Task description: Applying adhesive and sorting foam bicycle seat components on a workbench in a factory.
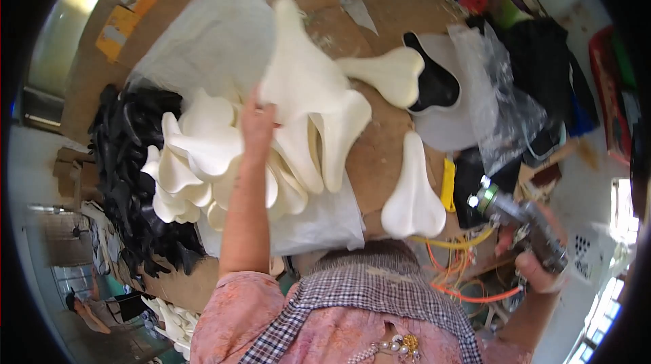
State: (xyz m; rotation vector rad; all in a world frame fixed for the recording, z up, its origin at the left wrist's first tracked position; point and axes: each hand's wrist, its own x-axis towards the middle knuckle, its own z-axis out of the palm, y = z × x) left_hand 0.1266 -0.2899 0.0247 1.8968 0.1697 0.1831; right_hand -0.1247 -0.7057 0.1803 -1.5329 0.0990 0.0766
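My left hand (258,123) reaches over the pile and has closed on the edge of a large cream-white bicycle saddle foam pad (302,69), its narrow nose pointing away from me. Beneath it lie several more foam pads (203,143), heaped on white sheeting (210,31). At the right side my right hand (536,269) is wrapped round a grey metal spray gun (519,218) held up off the table. One foam pad (413,194) lies alone near the table's front edge. Another pad (390,75) rests against a black saddle shell (434,79).
Black saddle shells (129,160) form a tall heap on the left. Orange and yellow hoses (468,289) hang near the right arm. Clear plastic bags (498,92), a yellow-handled tool (448,184) and dark cloth (542,59) crowd the right. Brown cardboard (373,154) covers the table.
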